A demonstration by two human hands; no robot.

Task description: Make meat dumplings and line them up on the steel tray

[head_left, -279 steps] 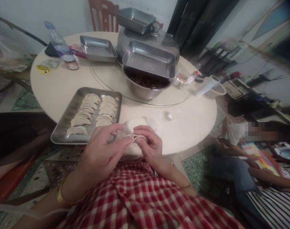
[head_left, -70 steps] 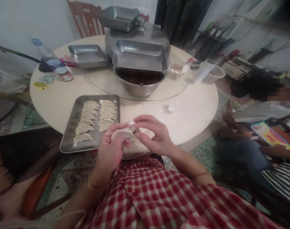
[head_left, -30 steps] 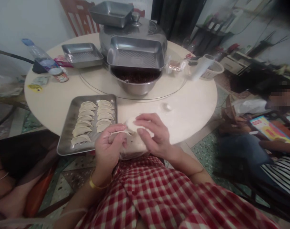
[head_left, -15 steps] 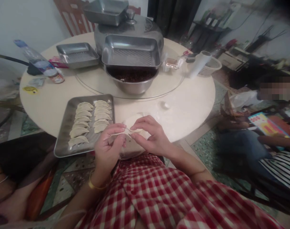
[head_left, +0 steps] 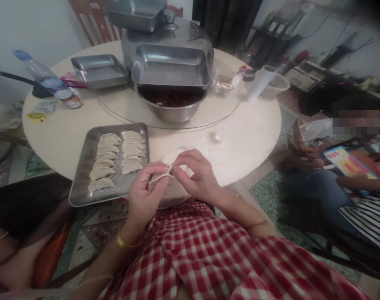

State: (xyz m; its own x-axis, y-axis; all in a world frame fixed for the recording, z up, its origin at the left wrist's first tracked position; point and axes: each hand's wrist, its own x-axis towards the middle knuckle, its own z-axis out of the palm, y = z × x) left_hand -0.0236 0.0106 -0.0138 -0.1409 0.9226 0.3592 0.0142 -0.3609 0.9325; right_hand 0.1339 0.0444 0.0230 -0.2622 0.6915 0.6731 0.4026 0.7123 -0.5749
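Between my two hands is a pale dumpling, folded over and partly hidden by my fingers. My left hand cups it, with thumb and fingertips on its edge. The thumb and index finger of my right hand pinch its right end. Below my hands lies a round, pale surface, perhaps a stack of wrappers or a plate; which one I cannot tell. To the left, a metal tray carries two rows of finished-looking dumplings, all lying on their sides.
Further back, a steel bowl of dark filling sits under a metal tray. Beyond it is a large lidded pan. A bottle and jar stand left; a plastic-wrap roll is right. People sit on both sides.
Both hands have shifted slightly right with the dumpling. My right thumb and finger have closed more tightly at its right end. The view has moved a little.
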